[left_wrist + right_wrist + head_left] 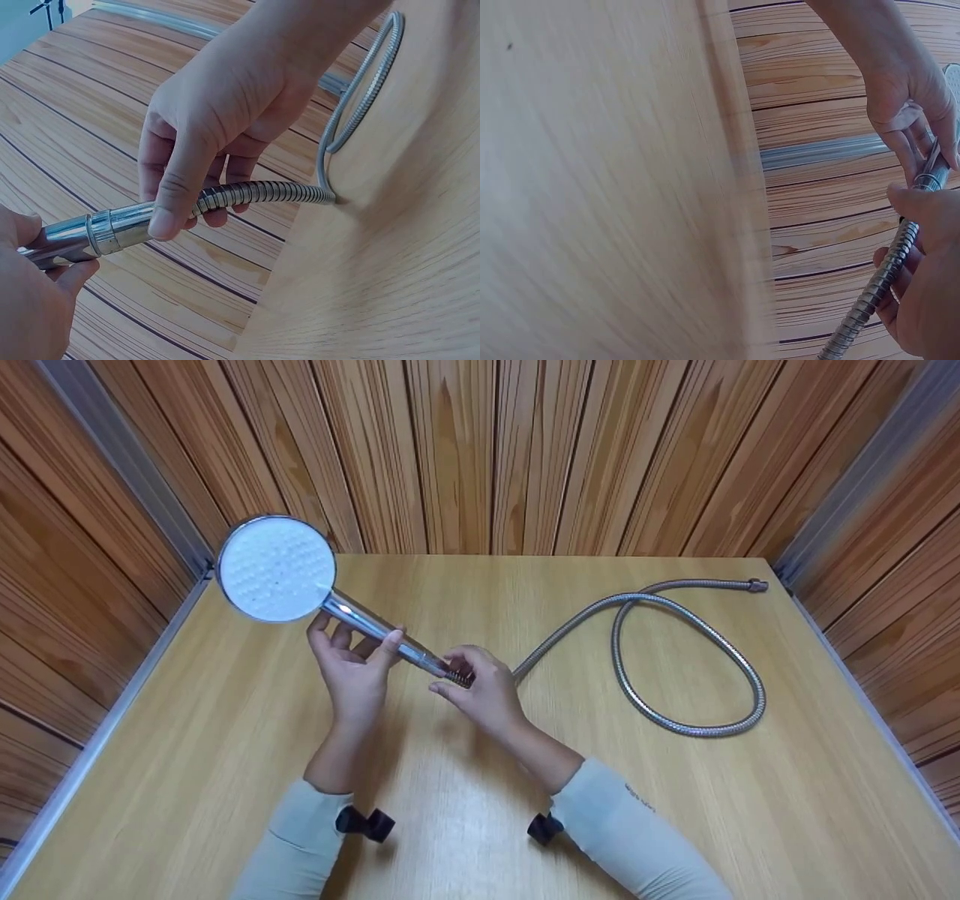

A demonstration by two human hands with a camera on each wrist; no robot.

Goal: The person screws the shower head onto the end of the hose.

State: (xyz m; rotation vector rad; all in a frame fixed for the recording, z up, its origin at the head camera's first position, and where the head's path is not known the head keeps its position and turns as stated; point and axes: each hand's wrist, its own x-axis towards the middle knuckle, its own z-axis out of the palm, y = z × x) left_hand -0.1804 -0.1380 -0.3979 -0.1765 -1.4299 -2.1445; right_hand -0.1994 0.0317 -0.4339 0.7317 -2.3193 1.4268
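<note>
My left hand (352, 679) holds a chrome shower head (277, 568) by its handle (367, 619), above the table. The round white spray face tilts up toward the far left. At the handle's lower end my right hand (487, 690) grips the end of a ribbed metal shower hose (690, 730). In the left wrist view, the thumb and fingers of that right hand (225, 105) pinch the smooth connector (120, 227), which meets the handle. Behind the fingers the hose runs down to the table. The right wrist view shows both hands close together along handle and hose (877, 285).
The hose lies in a loop on the right of the wooden table (450, 810), its free end fitting (757, 585) near the far right corner. Wood-plank walls (450, 457) with metal corner strips enclose the back and sides. Small black cameras (365, 823) hang at the wrists.
</note>
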